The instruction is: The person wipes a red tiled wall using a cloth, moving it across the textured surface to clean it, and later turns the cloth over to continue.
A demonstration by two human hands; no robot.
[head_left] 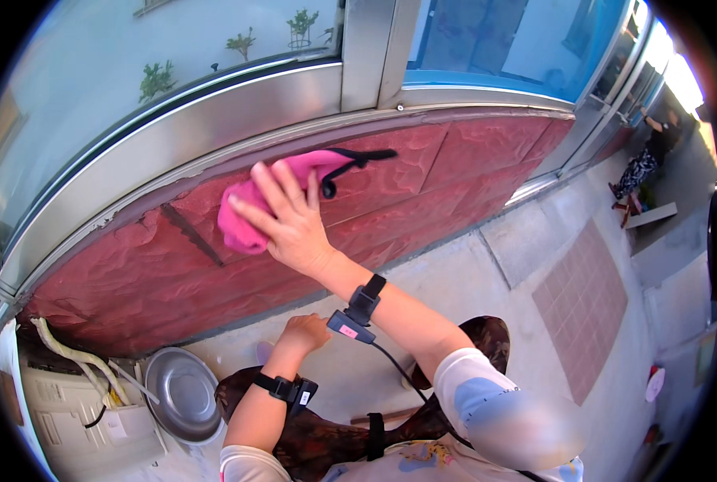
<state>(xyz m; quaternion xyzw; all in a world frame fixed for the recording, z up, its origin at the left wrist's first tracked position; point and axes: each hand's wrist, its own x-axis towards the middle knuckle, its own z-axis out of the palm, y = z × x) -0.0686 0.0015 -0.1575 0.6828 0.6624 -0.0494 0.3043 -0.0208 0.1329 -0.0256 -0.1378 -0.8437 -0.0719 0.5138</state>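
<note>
My right hand point(296, 234) presses a pink cloth point(247, 210) with black edging against the red stone-tiled wall point(358, 205) below the windows. Its fingers spread over the cloth, and a black strip of the edging trails off to the right. Lower down, my left hand point(306, 332) hangs in front of the wall near my knee, fingers curled in, with no object seen in it. Black straps with small devices circle both wrists, and a cable runs from the right one.
Metal window frames point(214, 104) run above the wall. At lower left, a metal basin point(183, 394) stands beside a beige outdoor unit point(93, 426) with wrapped pipes. Another person point(651, 153) stands far right by the windows, near a white board point(651, 215). Paving tiles point(583, 309) lie on the right.
</note>
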